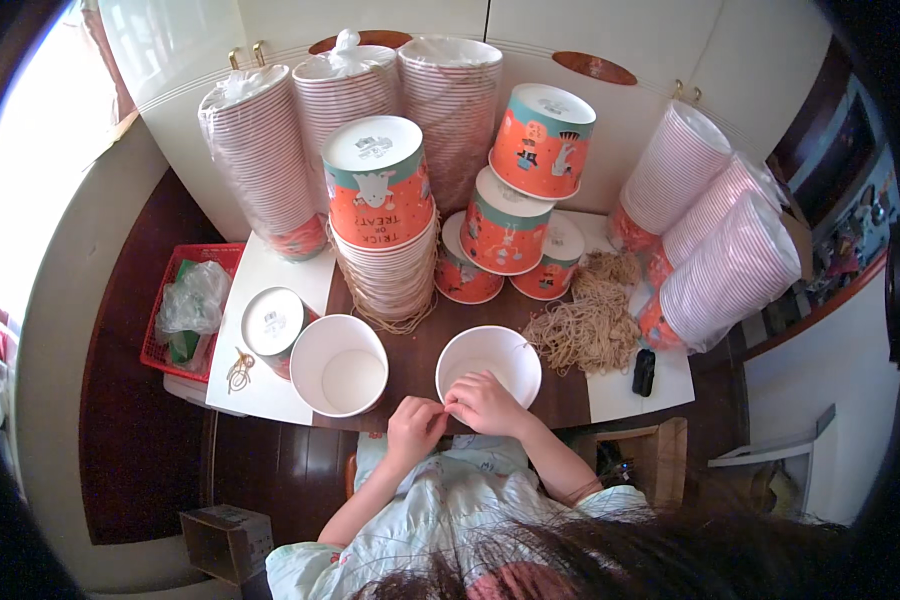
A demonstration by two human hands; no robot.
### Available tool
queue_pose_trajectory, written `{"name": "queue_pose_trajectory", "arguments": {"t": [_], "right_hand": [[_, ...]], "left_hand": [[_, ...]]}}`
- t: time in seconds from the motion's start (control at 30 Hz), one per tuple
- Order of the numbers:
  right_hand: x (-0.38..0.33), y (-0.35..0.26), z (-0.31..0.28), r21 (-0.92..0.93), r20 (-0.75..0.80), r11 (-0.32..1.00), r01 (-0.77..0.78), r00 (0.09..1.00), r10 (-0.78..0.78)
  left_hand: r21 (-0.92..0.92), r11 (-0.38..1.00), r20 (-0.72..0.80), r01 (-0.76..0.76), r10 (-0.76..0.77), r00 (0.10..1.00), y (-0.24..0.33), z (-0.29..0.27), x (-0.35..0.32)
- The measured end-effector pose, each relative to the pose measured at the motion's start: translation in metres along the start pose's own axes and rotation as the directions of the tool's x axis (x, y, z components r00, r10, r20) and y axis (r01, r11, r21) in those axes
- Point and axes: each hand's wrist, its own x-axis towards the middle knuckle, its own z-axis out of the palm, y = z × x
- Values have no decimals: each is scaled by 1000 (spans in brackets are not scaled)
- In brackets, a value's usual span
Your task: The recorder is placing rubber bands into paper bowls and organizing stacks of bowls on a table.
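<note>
My left hand [417, 430] and my right hand [485, 403] meet at the table's near edge, fingertips pinched together. Whatever they hold, if anything, is too small to make out. My right hand lies over the near rim of a white-lined paper bucket [510, 365] standing mouth up. To its left stands a second paper bucket [354, 370], also mouth up, against an upside-down one [273, 322]. Beyond them rises a stack of upturned orange and teal paper buckets [375, 215], with tan cords hanging around it. A heap of tan cords [585, 325] lies to the right.
Upturned buckets [505, 220] form a small pyramid. Plastic-wrapped bucket stacks [265, 150] line the back; others [715, 265] lean at the right. A small black object [644, 373] and a looped cord [239, 371] lie near the edges. A red basket [155, 335] stands left, a cardboard box [226, 540] below.
</note>
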Motion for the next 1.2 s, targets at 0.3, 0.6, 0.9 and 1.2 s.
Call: {"name": "queue_pose_trajectory", "arguments": {"t": [0.3, 0.6, 0.9, 1.2], "right_hand": [[-1, -2, 3, -4, -22, 1000, 5, 1000, -5], [-5, 8, -3, 187, 5, 978, -94, 995, 95], [-18, -32, -59, 273, 90, 951, -146, 988, 126], [-21, -78, -63, 147, 24, 978, 148, 988, -153]], "left_hand": [[132, 988, 51, -84, 78, 996, 0, -1, -1], [73, 995, 17, -65, 64, 998, -9, 7, -13], [-498, 544, 349, 675, -587, 730, -20, 10, -10], [-428, 540, 623, 725, -405, 669, 0, -1, 29]]}}
